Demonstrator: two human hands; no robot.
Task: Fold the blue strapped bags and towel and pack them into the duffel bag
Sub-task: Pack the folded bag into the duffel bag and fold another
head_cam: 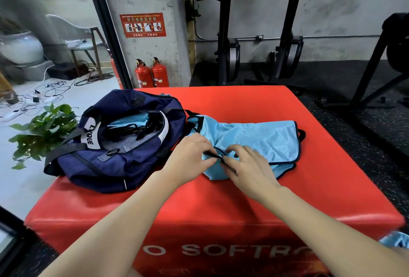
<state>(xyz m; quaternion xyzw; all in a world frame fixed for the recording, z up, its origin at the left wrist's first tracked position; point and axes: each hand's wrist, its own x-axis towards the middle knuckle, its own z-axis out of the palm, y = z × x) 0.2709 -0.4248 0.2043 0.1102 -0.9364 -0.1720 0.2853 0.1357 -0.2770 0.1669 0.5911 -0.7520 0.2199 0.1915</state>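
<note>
A black strap (213, 154) is pinched by the left hand (190, 157) and right hand (247, 166), apparently to tuck it onto the blue strapped bag (254, 139). The duffel bag (124, 139) is left gaping alongside, ready for packing.

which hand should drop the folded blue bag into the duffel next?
Left, probably. The left hand pinches the black strap on the light blue strapped bag beside the open duffel bag; the right hand sits farther away.

The duffel bag (115, 143) is navy blue with black straps and a white panel lettered in black. The strapped bag (254, 143) is light blue with a fine mesh weave, edged in dark trim. The soft box (221, 210) beneath is bright red with pale lettering. The far extinguishers (151, 74) are red; the plant (44, 132) at left is green.
</note>
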